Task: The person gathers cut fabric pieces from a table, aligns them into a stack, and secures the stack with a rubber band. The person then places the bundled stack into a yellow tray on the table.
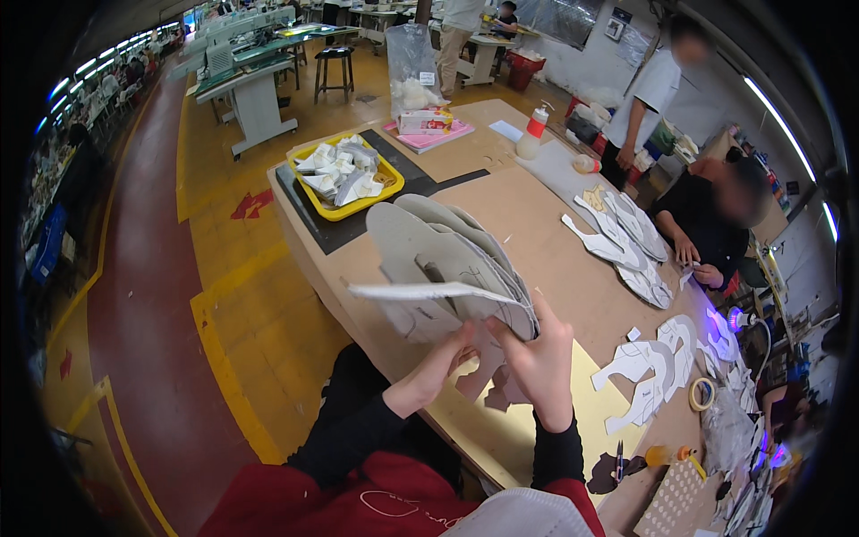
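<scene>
Above the near edge of the table, both hands are at a fanned stack of pale grey cut pieces (429,237) with curved outlines and thin drawn lines. My right hand (544,362) is closed round the stack's lower right side, thumb on the front. My left hand (436,369) pinches at the lower edge, its fingertips partly hidden behind the pieces. One piece (429,292) sticks out toward the left, nearly edge-on. Between the hands hang mauve-brown pieces (488,380) with irregular edges. Under my right hand lies a pale yellow sheet (586,389) on the table.
A yellow tray (400,190) of white pieces stands at the far left of the table (528,215). White cut pieces (617,242) lie on the right, near a tape roll (701,394) and a pump bottle (533,134). A seated co-worker (716,215) handles something small across the table.
</scene>
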Demonstrator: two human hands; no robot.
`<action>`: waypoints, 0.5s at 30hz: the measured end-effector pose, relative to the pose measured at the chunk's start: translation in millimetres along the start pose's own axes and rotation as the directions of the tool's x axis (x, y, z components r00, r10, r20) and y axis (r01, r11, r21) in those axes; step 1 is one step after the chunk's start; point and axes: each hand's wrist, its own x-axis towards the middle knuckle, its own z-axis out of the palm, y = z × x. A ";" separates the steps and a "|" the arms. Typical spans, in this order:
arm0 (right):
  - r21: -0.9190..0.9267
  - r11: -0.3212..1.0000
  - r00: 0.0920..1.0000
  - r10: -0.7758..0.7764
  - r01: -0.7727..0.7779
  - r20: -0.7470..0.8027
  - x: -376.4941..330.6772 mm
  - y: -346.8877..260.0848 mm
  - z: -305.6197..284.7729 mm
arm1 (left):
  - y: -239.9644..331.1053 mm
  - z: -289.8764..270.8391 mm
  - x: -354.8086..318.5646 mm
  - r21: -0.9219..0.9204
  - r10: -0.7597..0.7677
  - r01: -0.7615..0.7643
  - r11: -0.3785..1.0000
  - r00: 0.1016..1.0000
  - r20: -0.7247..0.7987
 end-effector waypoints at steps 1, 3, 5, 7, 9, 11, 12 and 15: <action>0.043 0.999 1.000 0.003 -0.003 0.005 -0.6 -3.4 0.3 | 7.7 0.4 -4.7 -0.037 0.043 -0.042 0.998 0.999 0.025; 0.081 0.996 0.999 0.027 -0.029 0.029 -1.6 -7.9 -5.3 | 30.6 16.2 -13.2 -0.136 0.093 -0.084 0.987 0.994 0.057; 0.152 0.988 0.999 0.011 -0.019 0.051 -1.4 -5.6 -4.5 | 34.5 4.8 -14.0 0.024 0.200 -0.199 0.980 0.979 -0.043; 0.181 0.983 0.996 0.028 -0.042 0.079 -1.4 -4.2 -4.8 | 46.6 -10.2 -16.4 0.078 0.227 -0.237 0.968 0.967 0.112; 0.165 0.981 0.990 0.079 -0.098 0.113 -1.7 -4.1 -5.5 | 53.7 0.1 -22.9 0.114 0.225 -0.233 0.966 0.972 0.073; 0.266 0.964 0.998 0.000 0.019 -0.068 -0.9 -13.2 2.2 | 56.8 8.6 -26.5 0.131 0.216 -0.217 0.967 0.976 0.028; 0.304 0.952 0.995 -0.016 0.044 -0.094 -0.3 -14.1 4.2 | 57.4 12.2 -28.0 0.110 0.199 -0.200 0.974 0.980 0.018; 0.406 0.913 0.999 -0.031 0.041 -0.031 -0.3 -13.1 7.2 | 43.5 18.2 -34.6 0.109 0.242 -0.239 0.965 0.970 -0.019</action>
